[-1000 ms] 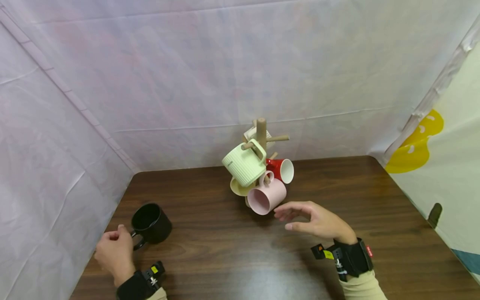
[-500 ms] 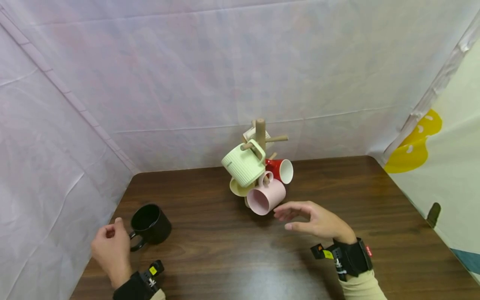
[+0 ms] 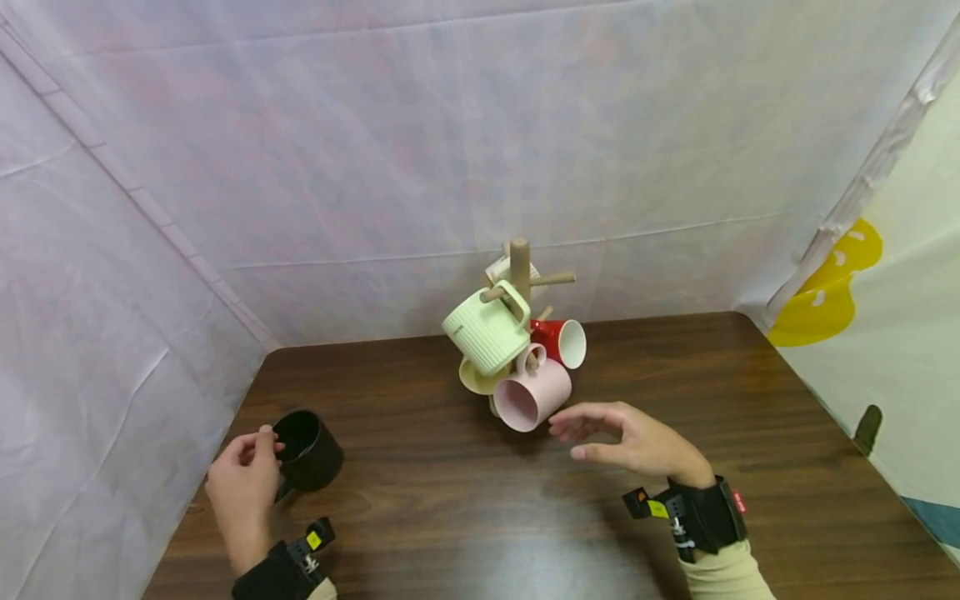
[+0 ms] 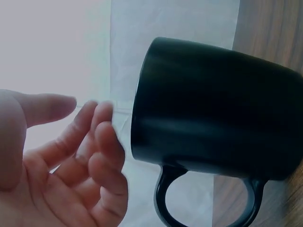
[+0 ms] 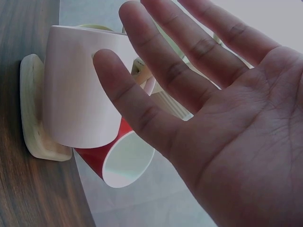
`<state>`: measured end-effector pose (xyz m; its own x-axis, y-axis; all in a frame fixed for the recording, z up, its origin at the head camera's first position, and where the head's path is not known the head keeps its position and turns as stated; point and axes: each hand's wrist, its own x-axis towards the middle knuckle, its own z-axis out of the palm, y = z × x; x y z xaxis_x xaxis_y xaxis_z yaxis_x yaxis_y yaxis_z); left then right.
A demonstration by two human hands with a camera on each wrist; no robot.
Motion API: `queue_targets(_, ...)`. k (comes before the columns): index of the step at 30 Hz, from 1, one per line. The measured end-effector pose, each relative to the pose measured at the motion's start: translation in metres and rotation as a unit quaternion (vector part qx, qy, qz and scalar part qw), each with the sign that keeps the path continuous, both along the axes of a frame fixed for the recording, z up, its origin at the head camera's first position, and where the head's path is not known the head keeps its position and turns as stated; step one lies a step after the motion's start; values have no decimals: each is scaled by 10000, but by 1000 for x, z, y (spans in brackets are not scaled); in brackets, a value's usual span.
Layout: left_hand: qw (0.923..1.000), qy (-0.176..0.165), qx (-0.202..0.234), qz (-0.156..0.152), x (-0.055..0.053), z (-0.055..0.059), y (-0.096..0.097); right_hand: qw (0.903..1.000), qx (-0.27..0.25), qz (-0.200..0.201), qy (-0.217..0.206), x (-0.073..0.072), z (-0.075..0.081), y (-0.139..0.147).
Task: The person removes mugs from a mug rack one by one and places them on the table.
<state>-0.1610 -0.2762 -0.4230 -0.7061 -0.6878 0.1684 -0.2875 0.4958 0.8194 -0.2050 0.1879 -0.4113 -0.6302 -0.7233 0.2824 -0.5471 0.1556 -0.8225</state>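
Observation:
A black mug (image 3: 318,462) stands upright on the table at the left, its handle towards the near left. My left hand (image 3: 243,483) hovers beside its rim, fingers loosely bent. In the left wrist view a gap shows between the fingertips and the mug's rim, and the hand holds nothing. Around a wooden mug tree (image 3: 520,258) hang a pale green ribbed mug (image 3: 480,333), a pink mug (image 3: 553,387), a red mug (image 3: 551,333), a pale yellow mug (image 3: 476,379) and a whitish mug (image 3: 498,268). Spread fingers of my right hand (image 3: 637,442) are nearest the pink mug, holding nothing.
The dark wooden table (image 3: 450,517) reaches back to a pale cloth wall (image 3: 375,167). More cloth hangs at the left and right, with a yellow print (image 3: 825,300) on the right one. A wooden peg (image 3: 553,278) juts rightwards from the mug tree.
My left hand first drew slightly left of the black mug's handle, then moved right to the mug's rim, now covering part of the handle. The right hand has barely moved.

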Motion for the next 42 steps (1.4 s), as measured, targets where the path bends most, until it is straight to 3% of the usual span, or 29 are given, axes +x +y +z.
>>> queue_targets(9, 9946, -178, -415, -932, -3, 3, 9, 9999, 76, -123, 58, -1, -2, 1)
queue_targets(21, 9889, -102, -608, -1351, -7, 7, 25, 9988, 69, -448, 157, -5, -5, 3)
queue_targets(25, 9853, -31, -705, -1554, -10, 7, 30, 9985, 106, -482, 239, -2, 1, 2)
queue_targets(31, 9795, -185, -804, -1840, -14, 8, 38, 9982, 136, -546, 197, 4, 12, -1)
queue_targets(42, 9706, -211, -925, -2210, -22, 11, 54, 9922, 363, -1191, -107, -9, -10, 3)
